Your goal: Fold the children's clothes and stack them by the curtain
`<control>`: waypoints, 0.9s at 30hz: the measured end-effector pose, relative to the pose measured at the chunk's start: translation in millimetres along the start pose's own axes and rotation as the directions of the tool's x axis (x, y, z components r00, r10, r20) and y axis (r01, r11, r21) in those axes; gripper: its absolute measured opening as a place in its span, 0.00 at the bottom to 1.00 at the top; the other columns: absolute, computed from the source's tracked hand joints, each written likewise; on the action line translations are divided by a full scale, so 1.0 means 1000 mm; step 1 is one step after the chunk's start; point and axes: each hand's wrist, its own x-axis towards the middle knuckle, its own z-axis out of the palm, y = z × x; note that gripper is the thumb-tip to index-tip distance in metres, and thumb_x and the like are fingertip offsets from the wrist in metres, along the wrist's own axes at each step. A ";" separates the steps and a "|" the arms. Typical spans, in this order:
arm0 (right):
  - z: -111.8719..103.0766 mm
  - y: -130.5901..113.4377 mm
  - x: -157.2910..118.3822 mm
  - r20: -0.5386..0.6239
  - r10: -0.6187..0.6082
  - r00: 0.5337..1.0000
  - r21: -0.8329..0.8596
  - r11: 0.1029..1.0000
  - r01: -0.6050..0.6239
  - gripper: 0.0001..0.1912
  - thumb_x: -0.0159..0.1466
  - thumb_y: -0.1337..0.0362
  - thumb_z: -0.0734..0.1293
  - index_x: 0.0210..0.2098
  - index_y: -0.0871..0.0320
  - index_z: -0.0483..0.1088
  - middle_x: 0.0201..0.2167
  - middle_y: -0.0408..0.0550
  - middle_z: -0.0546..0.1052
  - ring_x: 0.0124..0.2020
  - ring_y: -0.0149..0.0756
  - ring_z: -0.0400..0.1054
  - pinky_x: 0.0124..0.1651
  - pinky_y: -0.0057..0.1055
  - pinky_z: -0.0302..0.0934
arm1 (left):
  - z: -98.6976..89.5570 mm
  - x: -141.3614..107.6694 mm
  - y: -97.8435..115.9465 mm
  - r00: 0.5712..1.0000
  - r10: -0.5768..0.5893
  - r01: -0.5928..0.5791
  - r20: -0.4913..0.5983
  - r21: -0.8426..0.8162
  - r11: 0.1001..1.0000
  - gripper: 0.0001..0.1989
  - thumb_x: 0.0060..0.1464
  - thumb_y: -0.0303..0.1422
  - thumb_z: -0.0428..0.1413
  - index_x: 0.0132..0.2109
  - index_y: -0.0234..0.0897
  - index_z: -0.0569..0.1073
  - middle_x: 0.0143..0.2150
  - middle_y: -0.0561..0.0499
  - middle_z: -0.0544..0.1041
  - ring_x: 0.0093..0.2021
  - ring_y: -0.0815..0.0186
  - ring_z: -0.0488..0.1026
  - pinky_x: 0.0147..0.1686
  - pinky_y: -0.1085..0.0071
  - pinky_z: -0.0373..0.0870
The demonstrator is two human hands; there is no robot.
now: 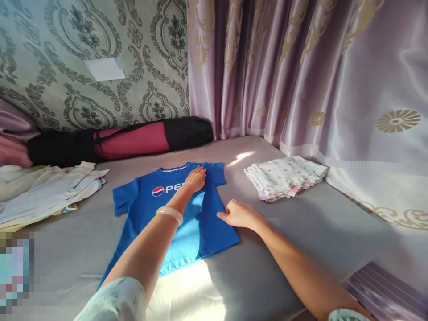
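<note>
A blue short-sleeved T-shirt (pixel 216 236) with a round red, white and blue logo and partly covered white letters lies spread on the grey bed sheet (pixel 267 267), its neckline away from me. My left hand (pixel 196 179) rests palm down on the upper chest near the shoulder, fingers stretched out. A pale bangle (pixel 170 215) circles that wrist. At the shirt's right side edge, my right hand (pixel 241 215) is closed, its thumb over the blue cloth and the other fingers curled. The fingertips beneath are hidden.
Folded white printed cloths (pixel 286 176) are stacked at the right, near the purple curtain (pixel 247 67). Light-coloured clothes (pixel 50 189) lie in a pile at the left. A long black and red bag (pixel 133 140) lies along the patterned wall (pixel 140 44). Sunlight falls across the shirt.
</note>
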 end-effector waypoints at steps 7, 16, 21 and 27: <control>-0.005 0.011 -0.013 0.111 -0.139 0.984 0.005 0.990 0.139 0.19 0.60 0.53 0.65 0.16 0.54 0.67 0.18 0.44 0.71 0.22 0.33 0.66 0.26 0.29 0.51 | 0.005 0.005 0.006 0.994 -0.063 0.062 0.087 0.016 0.998 0.30 0.68 0.44 0.36 0.70 0.36 0.55 0.73 0.43 0.53 0.73 0.53 0.47 0.68 0.52 0.46; -0.006 0.013 -0.023 0.093 -0.212 0.973 0.028 0.977 0.210 0.20 0.60 0.52 0.65 0.17 0.56 0.69 0.18 0.45 0.73 0.22 0.32 0.65 0.26 0.28 0.48 | -0.012 0.037 0.064 0.995 -0.095 0.098 -0.035 0.091 0.991 0.30 0.63 0.51 0.43 0.51 0.30 0.77 0.56 0.33 0.72 0.59 0.47 0.65 0.57 0.56 0.62; -0.004 0.012 -0.026 0.090 -0.227 0.970 0.010 0.974 0.227 0.18 0.61 0.52 0.65 0.22 0.56 0.75 0.24 0.50 0.79 0.27 0.35 0.71 0.27 0.28 0.52 | -0.004 0.053 0.091 0.968 -0.251 0.251 -0.001 0.010 0.968 0.30 0.59 0.52 0.50 0.53 0.29 0.76 0.58 0.31 0.69 0.59 0.45 0.65 0.54 0.60 0.67; -0.001 0.008 -0.032 0.079 -0.210 0.974 -0.036 0.976 0.213 0.15 0.63 0.53 0.64 0.34 0.56 0.77 0.36 0.57 0.81 0.42 0.47 0.75 0.38 0.32 0.59 | -0.004 0.058 0.103 0.952 -0.305 0.305 -0.018 0.028 0.952 0.19 0.62 0.36 0.47 0.50 0.31 0.77 0.56 0.30 0.71 0.57 0.44 0.68 0.48 0.58 0.71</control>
